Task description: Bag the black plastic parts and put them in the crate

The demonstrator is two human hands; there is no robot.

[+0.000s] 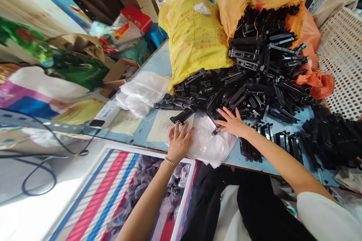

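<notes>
My left hand (180,142) is over the paper sheet (158,126) at the table's front edge. Its fingers are apart, with the tips at the near end of a black plastic part (183,115). Whether they touch it is hard to make out. My right hand (232,123) is open, fingers spread, above the edge of a stack of clear plastic bags (210,145). Beside its fingertips another slim black part (211,123) lies slanted at the bags. Just beyond both hands spreads a large pile of black plastic parts (249,94).
A yellow woven sack (198,34) and an orange sack (234,0) stand behind the pile. Black parts lie in rows (271,139) at right. More clear bags (144,90) lie left. Below the table is a striped, white-rimmed container (113,192) holding bagged parts. A perforated white basket (342,56) stands right.
</notes>
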